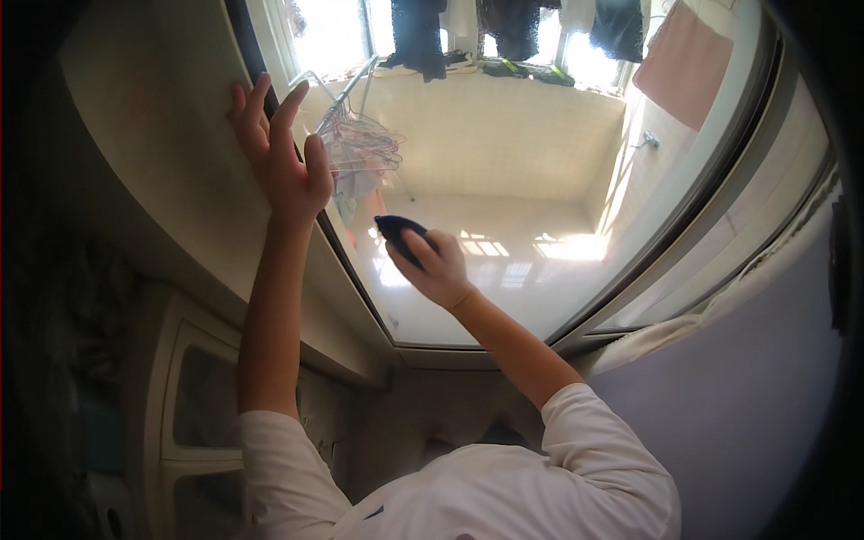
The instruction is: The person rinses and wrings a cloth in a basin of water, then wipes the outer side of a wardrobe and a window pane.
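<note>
My right hand (443,272) is closed around a dark blue oval pad (396,227) with a pointed end. The pad lies at the lower left part of a large glass door pane (504,171), apparently against it; its exact kind does not show. Farther left, my left hand (286,166) is raised with its fingers spread, holding nothing. It rests at the dark-edged left side of the door frame (355,277). Both arms reach forward and up.
Through the glass show a bunch of wire hangers (360,144), hanging dark clothes (508,31), a pink cloth (688,67) and bright windows. A white curtain (720,378) hangs at the right. A cabinet with dark panels (171,396) stands low at the left.
</note>
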`<state>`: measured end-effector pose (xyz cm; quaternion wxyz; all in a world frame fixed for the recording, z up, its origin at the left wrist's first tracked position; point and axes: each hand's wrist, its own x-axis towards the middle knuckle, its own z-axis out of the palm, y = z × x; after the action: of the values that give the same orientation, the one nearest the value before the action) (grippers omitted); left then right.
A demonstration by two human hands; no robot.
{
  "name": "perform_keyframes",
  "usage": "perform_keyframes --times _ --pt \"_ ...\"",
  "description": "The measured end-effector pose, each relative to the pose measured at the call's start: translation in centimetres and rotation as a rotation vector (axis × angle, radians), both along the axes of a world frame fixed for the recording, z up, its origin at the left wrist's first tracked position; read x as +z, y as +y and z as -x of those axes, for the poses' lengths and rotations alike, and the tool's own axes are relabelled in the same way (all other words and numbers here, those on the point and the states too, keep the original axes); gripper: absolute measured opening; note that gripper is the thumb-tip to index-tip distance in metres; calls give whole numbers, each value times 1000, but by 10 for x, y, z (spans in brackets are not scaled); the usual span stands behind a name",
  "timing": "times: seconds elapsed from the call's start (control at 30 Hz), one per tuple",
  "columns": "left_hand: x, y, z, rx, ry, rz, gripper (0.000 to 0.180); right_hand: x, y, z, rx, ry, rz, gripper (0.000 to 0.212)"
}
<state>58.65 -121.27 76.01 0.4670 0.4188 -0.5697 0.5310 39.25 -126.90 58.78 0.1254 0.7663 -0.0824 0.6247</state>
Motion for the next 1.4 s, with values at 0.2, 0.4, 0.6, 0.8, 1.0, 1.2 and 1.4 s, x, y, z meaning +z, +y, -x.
perform_keyframes --times 0.2,0.4,0.6,0.8,1.0,1.2,1.4 --pt "-32 49 12 -141 86 -160 49 -42 41 -31 431 546 -642 40" --pt "-90 110 31 -784 845 -504 56 12 37 11 1642 -150 -1935 52" --pt "-165 114 98 -1276 1410 -595 82 10 63 5 1860 -196 -1864 52" --pt "-184 102 131 -809 1133 -351 73 22 67 5 687 407 -969 54" --pt "-155 64 60 -393 903 -103 71 77 26 86 267 298 -537 63" --pt "-168 16 1 108 477 -17 73 56 -65 234 -613 -178 -81 49" --pt "-68 -1 -26 148 437 160 72 38 -134 347 -684 -273 -127 57"
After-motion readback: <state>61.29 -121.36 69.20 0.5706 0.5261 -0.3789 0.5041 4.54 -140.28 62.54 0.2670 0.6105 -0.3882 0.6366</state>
